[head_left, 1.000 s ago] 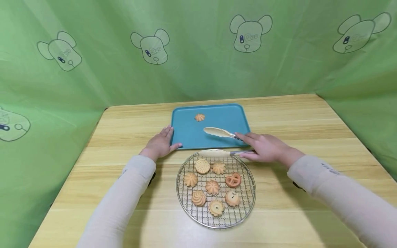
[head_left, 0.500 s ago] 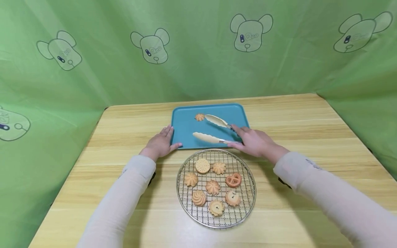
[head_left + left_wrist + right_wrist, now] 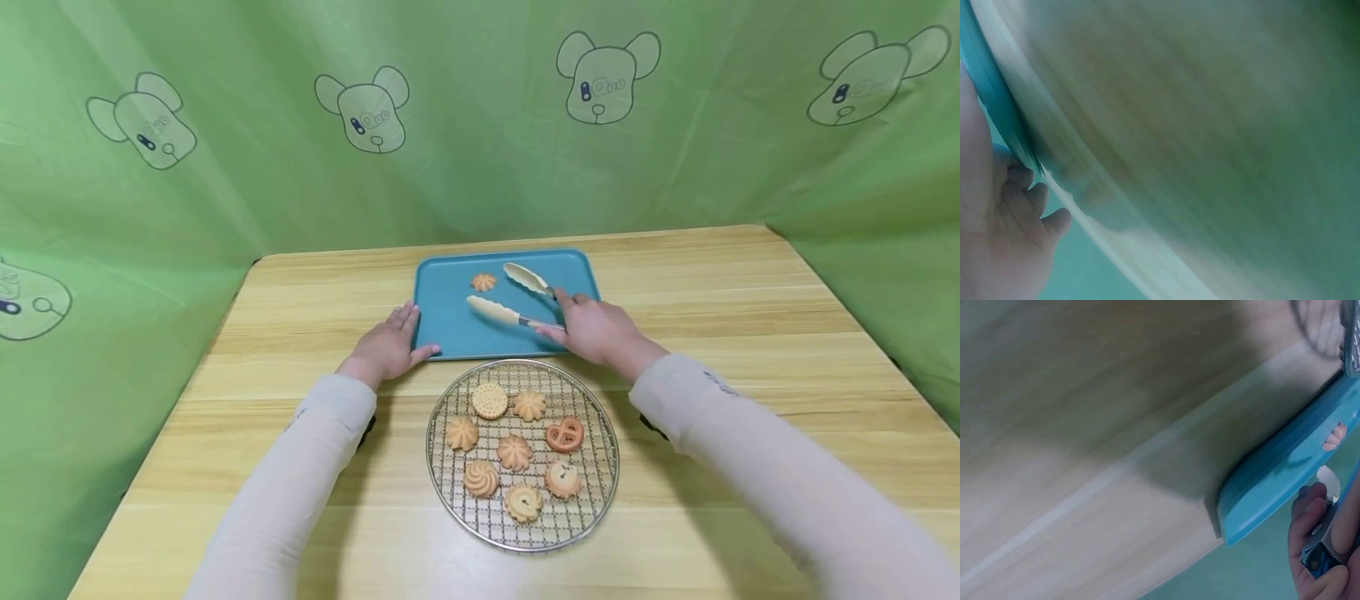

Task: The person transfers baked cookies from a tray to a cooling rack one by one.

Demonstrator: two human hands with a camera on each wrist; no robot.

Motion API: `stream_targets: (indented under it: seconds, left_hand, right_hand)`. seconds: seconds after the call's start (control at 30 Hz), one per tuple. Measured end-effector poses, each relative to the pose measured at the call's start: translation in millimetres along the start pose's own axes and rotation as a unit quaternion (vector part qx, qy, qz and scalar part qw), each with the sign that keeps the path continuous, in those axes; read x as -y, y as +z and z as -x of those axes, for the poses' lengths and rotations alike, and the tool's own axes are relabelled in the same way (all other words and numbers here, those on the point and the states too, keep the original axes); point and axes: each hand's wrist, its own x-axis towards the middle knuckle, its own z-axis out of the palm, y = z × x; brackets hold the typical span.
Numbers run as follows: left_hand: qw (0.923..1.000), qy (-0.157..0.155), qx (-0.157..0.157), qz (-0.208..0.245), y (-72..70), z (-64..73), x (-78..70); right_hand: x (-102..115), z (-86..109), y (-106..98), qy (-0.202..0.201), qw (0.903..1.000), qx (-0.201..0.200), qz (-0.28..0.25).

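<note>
My right hand (image 3: pixel 600 327) grips a pair of tongs (image 3: pixel 495 311) with cream scalloped tips and metal arms. The tongs' tips are spread apart over the blue tray (image 3: pixel 450 329), just right of and in front of a flower-shaped cookie (image 3: pixel 483 282); nothing is between them. In the right wrist view, the fingers (image 3: pixel 1310 515) curl round the tongs' handle, and the cookie (image 3: pixel 1335 437) shows on the tray beyond. My left hand (image 3: pixel 386 345) rests at the tray's near left corner, its fingers along the left edge and its thumb at the front rim.
In front of the tray, a round wire rack (image 3: pixel 592 508) bears several cookies, among them a pretzel-shaped one (image 3: pixel 564 434) and a round dotted one (image 3: pixel 490 401). The wooden table (image 3: pixel 300 292) ends at a green curtain (image 3: pixel 480 183) behind.
My right hand has carried the tongs forward and left, from the tray's front edge to over the tray near the cookie. The left hand and the cookies stay put.
</note>
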Motion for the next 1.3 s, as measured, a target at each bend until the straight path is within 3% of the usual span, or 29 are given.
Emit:
stream_targets:
  seconds: [0.8,1.3]
  left_hand:
    - [1.0,-0.003,0.001,-0.002,2.0,-1.4,0.2]
    - [1.0,0.001,-0.001,-0.001,1.2,-0.1,0.1]
  right_hand:
    - [25.0,-27.3,-8.8,0.05,0.9986,0.02,0.003]
    - [36.0,-32.1,-5.9,0.046,0.9986,0.024,0.008]
